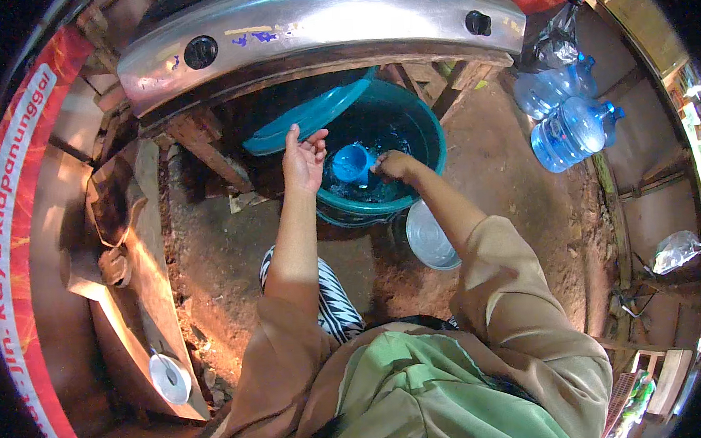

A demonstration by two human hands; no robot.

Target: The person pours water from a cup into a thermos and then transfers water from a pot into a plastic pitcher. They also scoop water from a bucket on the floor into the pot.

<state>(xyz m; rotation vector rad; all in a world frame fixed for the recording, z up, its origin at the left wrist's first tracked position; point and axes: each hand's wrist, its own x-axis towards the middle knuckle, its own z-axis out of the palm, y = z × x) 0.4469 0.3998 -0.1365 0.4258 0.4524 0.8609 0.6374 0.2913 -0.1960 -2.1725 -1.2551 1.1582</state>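
A large teal tub of water stands on the dirt floor in front of me. My right hand is closed on the handle of a blue water dipper, which is inside the tub at the water. The tub's teal lid is tilted at its far left side, partly under the stove. My left hand is raised at the tub's left rim, palm up, with the fingers apart and slightly bent. Its fingertips overlap the lid in view; whether they touch it I cannot tell.
A metal stove on a wooden stand is just beyond the tub. A round silver pot sits near the tub's right front. Clear blue water jugs lie at the right. A white bowl rests on a wooden ledge at left.
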